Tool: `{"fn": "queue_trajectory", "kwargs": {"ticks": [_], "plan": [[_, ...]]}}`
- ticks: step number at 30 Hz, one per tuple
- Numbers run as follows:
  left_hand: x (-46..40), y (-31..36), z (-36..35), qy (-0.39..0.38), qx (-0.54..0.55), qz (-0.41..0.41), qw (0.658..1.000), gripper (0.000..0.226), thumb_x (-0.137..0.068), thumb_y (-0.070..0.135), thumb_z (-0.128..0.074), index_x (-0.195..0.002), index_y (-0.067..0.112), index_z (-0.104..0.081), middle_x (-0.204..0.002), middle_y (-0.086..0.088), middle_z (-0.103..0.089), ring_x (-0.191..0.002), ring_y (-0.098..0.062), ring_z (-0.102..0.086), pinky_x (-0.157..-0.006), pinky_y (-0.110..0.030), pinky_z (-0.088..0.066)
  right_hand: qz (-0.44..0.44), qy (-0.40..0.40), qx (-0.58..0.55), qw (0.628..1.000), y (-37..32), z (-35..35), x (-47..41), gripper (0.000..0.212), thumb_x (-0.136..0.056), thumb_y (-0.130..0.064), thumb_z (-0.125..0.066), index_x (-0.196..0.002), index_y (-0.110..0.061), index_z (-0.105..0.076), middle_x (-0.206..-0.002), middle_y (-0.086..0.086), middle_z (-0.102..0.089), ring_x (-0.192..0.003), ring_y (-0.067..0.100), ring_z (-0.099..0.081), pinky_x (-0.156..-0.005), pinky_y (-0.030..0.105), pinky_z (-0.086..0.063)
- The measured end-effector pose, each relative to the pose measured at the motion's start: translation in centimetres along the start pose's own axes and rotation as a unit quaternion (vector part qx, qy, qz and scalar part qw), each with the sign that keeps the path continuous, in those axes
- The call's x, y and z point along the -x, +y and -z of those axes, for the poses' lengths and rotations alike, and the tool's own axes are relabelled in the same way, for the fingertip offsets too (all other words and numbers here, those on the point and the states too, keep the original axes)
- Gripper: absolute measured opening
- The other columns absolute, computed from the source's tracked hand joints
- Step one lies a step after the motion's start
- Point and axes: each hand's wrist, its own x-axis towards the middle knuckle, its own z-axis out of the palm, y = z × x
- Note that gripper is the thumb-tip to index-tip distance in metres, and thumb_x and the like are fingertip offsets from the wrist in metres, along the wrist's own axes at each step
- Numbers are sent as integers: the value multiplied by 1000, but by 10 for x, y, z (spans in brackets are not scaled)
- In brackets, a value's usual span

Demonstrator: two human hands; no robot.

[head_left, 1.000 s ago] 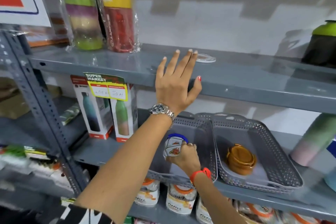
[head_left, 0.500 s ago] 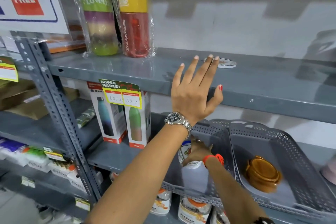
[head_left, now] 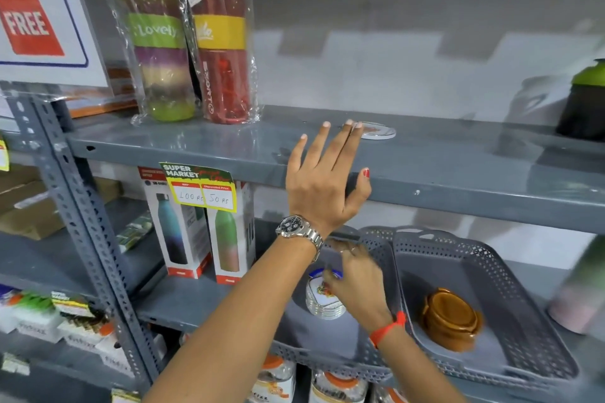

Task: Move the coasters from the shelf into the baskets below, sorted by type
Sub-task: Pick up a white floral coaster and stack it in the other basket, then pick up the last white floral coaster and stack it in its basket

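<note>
Fingers of the right hand (head_left: 355, 285) curl down onto the top of a stack of white printed coasters (head_left: 324, 299) in the left grey basket (head_left: 370, 242), low in the middle of the frame; the grip touches the top coaster, but whether it pinches it I cannot tell, since the hand is blurred. A red band circles that wrist. Just right of it, touching side by side, the right grey basket (head_left: 491, 258) holds a stack of brown coasters (head_left: 450, 316) on its floor.

Above them, the left hand (head_left: 324, 183) lies spread flat against the front edge of the upper shelf (head_left: 458, 173), fingers straight and apart, thumb hooked under the lip, with nothing in its grip; a metal watch (head_left: 296, 229) sits on the wrist. Just beyond its fingertips, centre frame, one white round coaster (head_left: 376, 132) lies flat on that shelf, its near edge partly hidden behind them.

Farther back at upper left stand two wrapped bottles (head_left: 193, 36), green and red, beside a sign reading FREE (head_left: 29, 20). A dark bottle with a green cap (head_left: 586, 101) stands at the far right edge.
</note>
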Motion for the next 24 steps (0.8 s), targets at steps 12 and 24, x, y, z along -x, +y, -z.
{"fn": "queue_trajectory", "kwargs": {"ticks": [12, 24], "plan": [[-2, 5, 10, -27, 21, 11, 999, 50, -88, 33, -40, -128, 9, -58, -129, -5, -60, -122, -27, -53, -102, -46, -36, 12, 284, -87, 955, -41, 209, -74, 24, -81, -23, -56, -102, -15, -65, -103, 2, -68, -106, 24, -49, -76, 34, -47], [-2, 4, 13, -53, 14, 10, 998, 52, -85, 34, -40, -125, 8, -60, -126, -8, -62, -118, -28, -57, -100, -45, -40, -126, -192, 31, 973, -29, 185, -196, 75, -79, -50, -67, -133, -5, -40, -142, 14, -45, -128, 34, -43, -100, 40, -38]]}}
